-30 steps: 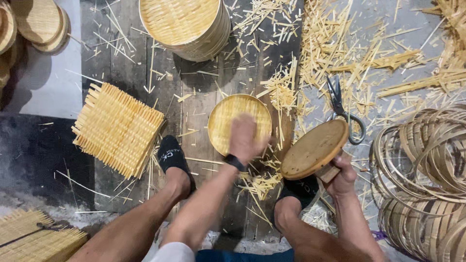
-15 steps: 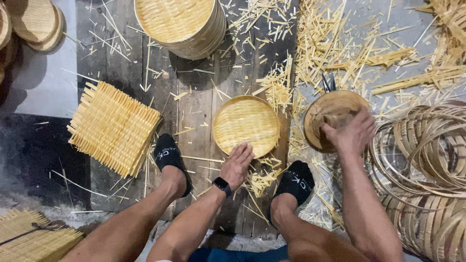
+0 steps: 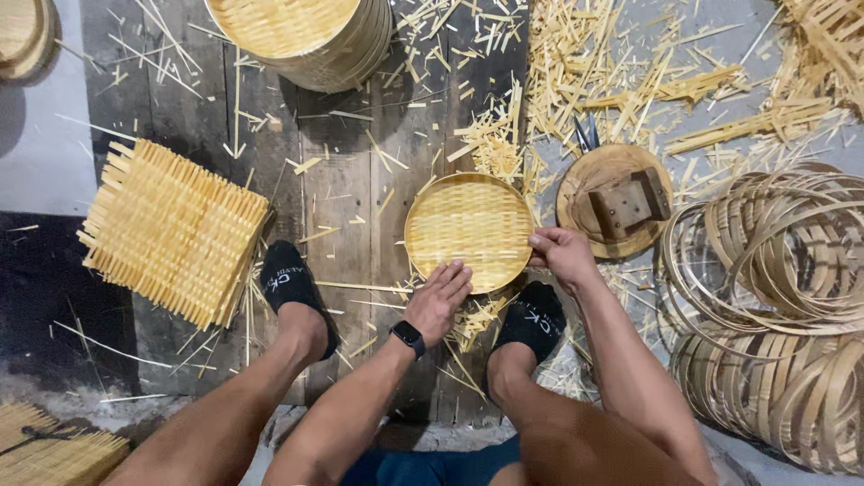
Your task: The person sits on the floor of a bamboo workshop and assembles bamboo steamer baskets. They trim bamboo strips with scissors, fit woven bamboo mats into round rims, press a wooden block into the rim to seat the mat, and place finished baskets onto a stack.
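woven tray (image 3: 469, 230) lay flat on the planks (image 3: 342, 189) between both hands. looked light, stiff but springy, brittle at the edge; probably best gripped at the rim. left hand (image 3: 438, 297) spread flat, fingertips on the near rim. right hand (image 3: 562, 255) pinched the right rim. round wooden mould (image 3: 615, 200) sat just beyond the right hand, let go since half a second ago, when that hand lay on it. hoops (image 3: 774, 297) piled further right, square mat (image 3: 171, 229) well left.

Small dark smartwatch screen (image 3: 409, 335) on left wrist
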`<act>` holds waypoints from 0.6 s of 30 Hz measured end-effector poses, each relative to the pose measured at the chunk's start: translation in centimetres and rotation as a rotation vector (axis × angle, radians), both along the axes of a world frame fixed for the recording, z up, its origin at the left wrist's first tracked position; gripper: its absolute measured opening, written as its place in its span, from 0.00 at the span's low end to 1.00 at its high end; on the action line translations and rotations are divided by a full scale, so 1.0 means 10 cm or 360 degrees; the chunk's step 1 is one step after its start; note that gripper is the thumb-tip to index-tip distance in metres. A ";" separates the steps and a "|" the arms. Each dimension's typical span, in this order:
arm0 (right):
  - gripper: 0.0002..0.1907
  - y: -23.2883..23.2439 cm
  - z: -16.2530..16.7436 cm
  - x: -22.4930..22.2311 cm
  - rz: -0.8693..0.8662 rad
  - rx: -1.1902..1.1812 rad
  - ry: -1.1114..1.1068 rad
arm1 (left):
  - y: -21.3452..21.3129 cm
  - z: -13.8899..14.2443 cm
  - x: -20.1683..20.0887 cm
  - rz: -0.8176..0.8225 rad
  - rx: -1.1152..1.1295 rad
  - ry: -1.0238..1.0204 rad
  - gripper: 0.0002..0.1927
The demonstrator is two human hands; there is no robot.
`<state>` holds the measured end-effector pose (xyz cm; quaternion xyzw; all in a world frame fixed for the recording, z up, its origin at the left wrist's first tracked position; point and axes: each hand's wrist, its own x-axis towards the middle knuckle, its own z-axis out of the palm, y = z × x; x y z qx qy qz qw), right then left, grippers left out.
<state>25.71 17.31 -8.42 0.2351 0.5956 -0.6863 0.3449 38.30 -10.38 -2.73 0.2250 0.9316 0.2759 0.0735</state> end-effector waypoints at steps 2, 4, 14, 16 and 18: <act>0.13 0.00 -0.05 0.01 -0.0048 -0.0006 -0.0029 | 0.01 0.00 0.01 0.0032 0.0024 0.0007 0.28; 0.12 0.00 -0.07 0.01 -0.0079 0.0013 -0.0066 | 0.02 0.00 0.01 0.0060 0.0037 0.0005 0.27; 0.21 -0.05 0.33 0.02 0.0048 0.0099 0.0145 | 0.06 0.11 0.02 0.0035 -0.0022 0.0066 0.24; 0.22 -0.07 0.43 0.03 0.0033 0.0101 0.0142 | 0.07 0.12 0.03 0.0049 -0.0059 0.0070 0.25; 0.23 -0.05 0.48 0.05 -0.0034 -0.0031 0.0142 | 0.08 0.11 0.03 0.0039 -0.0102 0.0080 0.25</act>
